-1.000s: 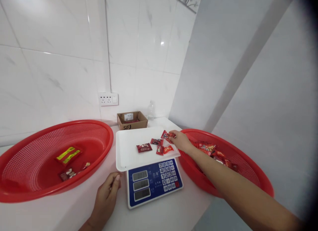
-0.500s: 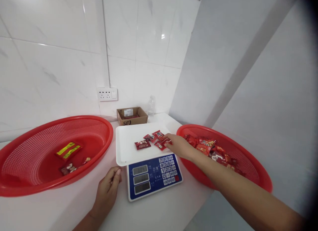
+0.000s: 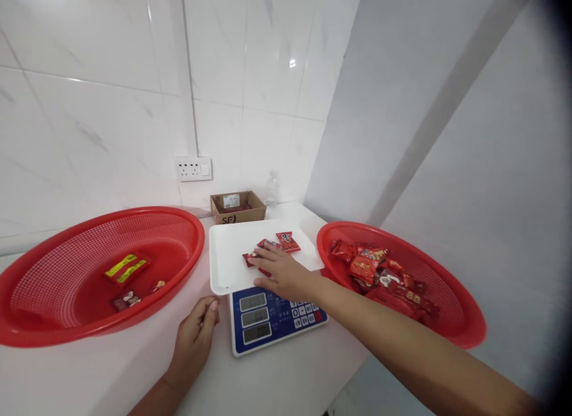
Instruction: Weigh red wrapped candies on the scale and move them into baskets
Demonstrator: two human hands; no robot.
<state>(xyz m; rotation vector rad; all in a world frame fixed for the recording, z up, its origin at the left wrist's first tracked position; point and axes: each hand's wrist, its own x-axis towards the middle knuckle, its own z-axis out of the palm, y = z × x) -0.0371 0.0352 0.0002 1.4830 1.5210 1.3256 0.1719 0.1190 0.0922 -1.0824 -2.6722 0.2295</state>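
Observation:
A blue digital scale (image 3: 277, 320) carries a white tray (image 3: 227, 267) on the counter. My right hand (image 3: 281, 273) lies flat over the tray's near middle, fingers spread on a few small red snack packets that it partly hides. One red packet (image 3: 288, 242) lies uncovered just beyond the fingers. My left hand (image 3: 194, 338) rests on the counter left of the scale's displays, fingers curled and holding nothing.
A large red mesh basket (image 3: 89, 329) at left holds a yellow-labelled packet (image 3: 126, 267) and two small ones. Another red basket (image 3: 447, 338) at right holds several red packets (image 3: 379, 273). A cardboard box (image 3: 238, 207), clear bottle (image 3: 271, 192) and wall socket (image 3: 193, 168) are behind.
My right hand slid left from the tray's right edge to its middle and now covers most of the packets. The left hand stayed put.

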